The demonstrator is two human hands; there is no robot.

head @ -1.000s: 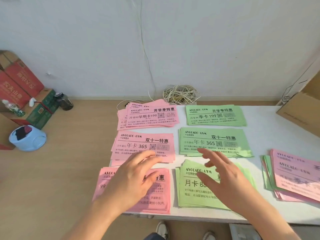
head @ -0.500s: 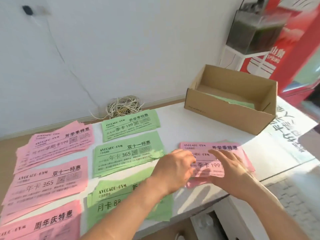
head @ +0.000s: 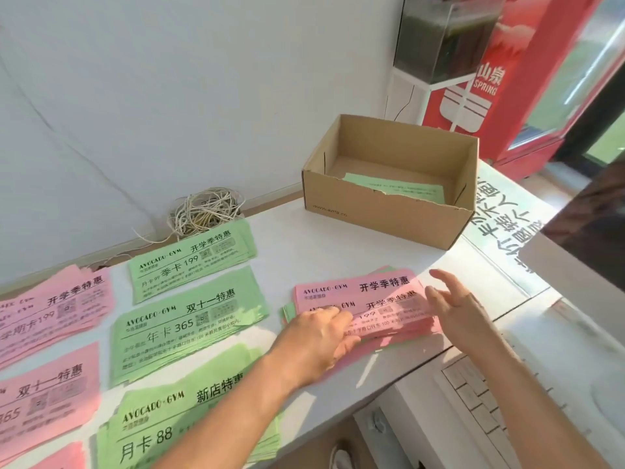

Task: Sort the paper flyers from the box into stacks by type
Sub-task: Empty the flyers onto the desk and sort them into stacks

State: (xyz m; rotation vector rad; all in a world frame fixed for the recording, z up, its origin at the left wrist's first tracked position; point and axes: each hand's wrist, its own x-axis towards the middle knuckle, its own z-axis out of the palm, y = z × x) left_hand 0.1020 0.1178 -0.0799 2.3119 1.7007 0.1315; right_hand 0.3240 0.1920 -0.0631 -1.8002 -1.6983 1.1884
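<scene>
A tangled coil of pale cord [head: 206, 211] lies far left against the white wall, a dark translucent tank [head: 439, 38] sits far right beside a red cabinet [head: 527, 62] lettered SPRING, and a white sheet with black characters [head: 507, 228] lies right.

The box [head: 372, 211] hides part of the green flyer [head: 406, 189] inside; the left edge crops the pink stacks [head: 40, 309]

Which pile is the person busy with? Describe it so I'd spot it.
Find the open cardboard box on the white table. In front of it, nearer the person, lies a pile of flyers under the left hand, the right hand at its end. Unlike the all-green stacks to its left, it is pink on top with green edges peeking out.
</scene>
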